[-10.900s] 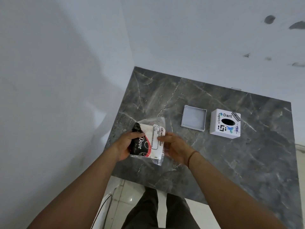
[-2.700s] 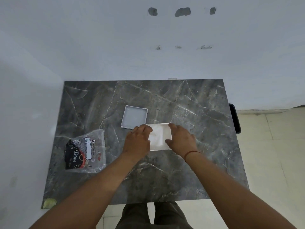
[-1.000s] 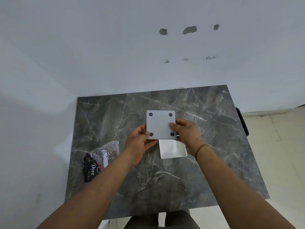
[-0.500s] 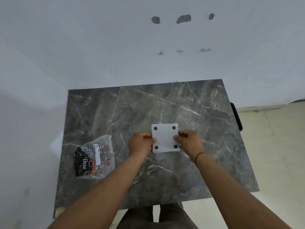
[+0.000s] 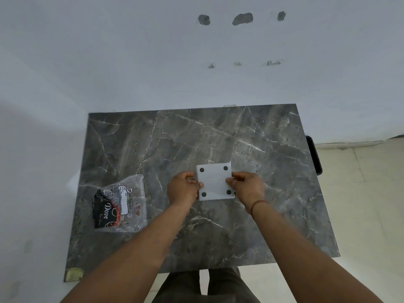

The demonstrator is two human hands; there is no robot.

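We seem to be seating the white dotted panel, which lies mid-table, with the left grip and right grip each pinching a side edge. The next move likely calls for even downward pressure.

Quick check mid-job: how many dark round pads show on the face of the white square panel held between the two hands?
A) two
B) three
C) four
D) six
C: the white square panel shows dark round pads, one near each of its four corners. The left hand and right hand pinch its side edges.
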